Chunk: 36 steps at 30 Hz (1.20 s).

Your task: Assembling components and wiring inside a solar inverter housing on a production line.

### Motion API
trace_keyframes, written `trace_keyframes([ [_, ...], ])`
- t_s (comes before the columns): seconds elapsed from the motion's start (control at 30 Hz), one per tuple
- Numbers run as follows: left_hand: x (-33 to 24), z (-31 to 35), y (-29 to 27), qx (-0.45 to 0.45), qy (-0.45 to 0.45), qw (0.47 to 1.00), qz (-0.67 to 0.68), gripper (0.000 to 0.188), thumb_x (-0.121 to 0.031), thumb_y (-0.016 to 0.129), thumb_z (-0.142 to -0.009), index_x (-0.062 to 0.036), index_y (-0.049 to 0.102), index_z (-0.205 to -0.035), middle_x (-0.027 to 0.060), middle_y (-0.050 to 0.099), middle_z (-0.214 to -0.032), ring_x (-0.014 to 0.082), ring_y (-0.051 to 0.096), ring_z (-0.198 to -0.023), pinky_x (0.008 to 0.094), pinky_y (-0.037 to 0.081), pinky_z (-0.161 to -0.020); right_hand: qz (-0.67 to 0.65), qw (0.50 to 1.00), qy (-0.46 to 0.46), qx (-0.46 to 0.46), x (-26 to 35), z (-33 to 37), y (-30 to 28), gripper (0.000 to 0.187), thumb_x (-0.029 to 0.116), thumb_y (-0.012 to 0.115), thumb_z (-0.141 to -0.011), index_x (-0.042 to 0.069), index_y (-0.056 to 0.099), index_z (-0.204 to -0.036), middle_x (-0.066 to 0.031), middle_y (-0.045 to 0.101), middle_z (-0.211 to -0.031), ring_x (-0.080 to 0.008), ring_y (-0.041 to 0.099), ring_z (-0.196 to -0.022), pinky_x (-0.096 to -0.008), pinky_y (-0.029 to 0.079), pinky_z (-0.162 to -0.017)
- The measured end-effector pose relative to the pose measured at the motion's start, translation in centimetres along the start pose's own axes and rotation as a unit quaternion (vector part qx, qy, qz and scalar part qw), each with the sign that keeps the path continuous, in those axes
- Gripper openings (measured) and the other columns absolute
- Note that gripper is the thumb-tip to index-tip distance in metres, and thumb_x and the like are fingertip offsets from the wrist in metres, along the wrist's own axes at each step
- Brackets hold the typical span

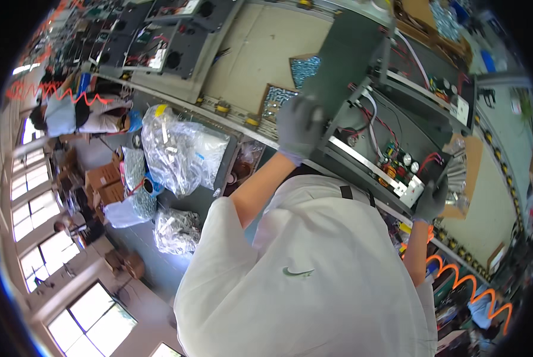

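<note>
Chassis [406, 140], left hand [302, 128] (blurred), right hand [431, 201] alongside, grip unclear

Windows [91, 306]: totally blown out, daylight came in from the left
Plastic bags [170, 152]: had shiny glare all over
Left hand [300, 128]: looked kinda smeary
Rim: bent hard, went black, bluish fringe on the left

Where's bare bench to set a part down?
Ahead: pale tabletop beyond the small blue parts, between dark units and dark panel. Right: pale surface between cardboard and roller rail. Crowded: the wired chassis between left hand and right hand.
</note>
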<state>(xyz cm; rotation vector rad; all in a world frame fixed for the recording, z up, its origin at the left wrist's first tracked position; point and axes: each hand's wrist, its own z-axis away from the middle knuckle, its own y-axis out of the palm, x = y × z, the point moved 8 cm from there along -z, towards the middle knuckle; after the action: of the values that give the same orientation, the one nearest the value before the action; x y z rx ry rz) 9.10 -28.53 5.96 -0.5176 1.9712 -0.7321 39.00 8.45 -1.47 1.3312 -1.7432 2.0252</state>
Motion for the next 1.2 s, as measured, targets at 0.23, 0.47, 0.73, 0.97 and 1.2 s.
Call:
trace_keyframes([
  [0.23,25.8,14.5,-17.4,-0.253,-0.495,0.788,-0.263,0.027,-0.017,0.054,-0.087,-0.0084,0.063,-0.11,0.0226,0.063,-0.108,0.0404,0.06,-0.099,0.0464,0.048,-0.088,0.069,0.997,0.039,0.012,-0.9,-0.8,-0.2,0.048,0.021,0.058,-0.093,0.001,0.053,-0.136,-0.0168,0.063,-0.129,-0.0269,0.062,-0.115,-0.0354,0.045,-0.1],
  [0.47,35.7,26.7,-21.2,0.042,-0.732,0.614,-0.293,0.052,-0.021,0.053,-0.08,-0.0077,0.06,-0.129,0.0234,0.063,-0.126,0.0381,0.061,-0.116,0.0438,0.048,-0.097,0.111,0.991,0.063,0.041,-1.0,-1.0,0.6,0.05,0.023,0.055,-0.094,0.001,0.052,-0.138,-0.0183,0.062,-0.131,-0.0292,0.062,-0.117,-0.0367,0.046,-0.099],
  [0.73,41.4,26.7,-20.4,-0.02,-0.622,0.748,-0.231,0.053,-0.028,0.068,-0.082,-0.0051,0.057,-0.128,0.0272,0.059,-0.128,0.0395,0.06,-0.116,0.0438,0.046,-0.099,0.144,0.988,0.048,0.028,-1.1,-1.0,0.0,0.049,0.021,0.054,-0.094,-0.006,0.052,-0.134,-0.0201,0.063,-0.128,-0.0298,0.063,-0.113,-0.0363,0.047,-0.096],
  [0.97,48.8,35.2,-20.4,-0.008,-0.705,0.698,-0.124,0.044,-0.03,0.073,-0.075,0.0052,0.071,-0.102,0.0225,0.071,-0.109,0.033,0.068,-0.106,0.0376,0.052,-0.087,0.143,0.988,0.043,0.043,-1.4,-1.5,1.2,0.045,0.02,0.053,-0.094,-0.001,0.054,-0.134,-0.0194,0.066,-0.122,-0.0314,0.066,-0.106,-0.0394,0.049,-0.092],
  [1.2,52.0,30.3,-19.9,0.165,-0.706,0.678,-0.125,0.056,-0.043,0.056,-0.087,0.0021,0.066,-0.119,0.0226,0.061,-0.13,0.0297,0.058,-0.124,0.0384,0.046,-0.098,0.146,0.989,0.026,0.03,-1.7,-1.5,-0.2,0.041,0.016,0.052,-0.093,0.0,0.055,-0.131,-0.0186,0.067,-0.119,-0.0302,0.066,-0.106,-0.0385,0.049,-0.091],
])
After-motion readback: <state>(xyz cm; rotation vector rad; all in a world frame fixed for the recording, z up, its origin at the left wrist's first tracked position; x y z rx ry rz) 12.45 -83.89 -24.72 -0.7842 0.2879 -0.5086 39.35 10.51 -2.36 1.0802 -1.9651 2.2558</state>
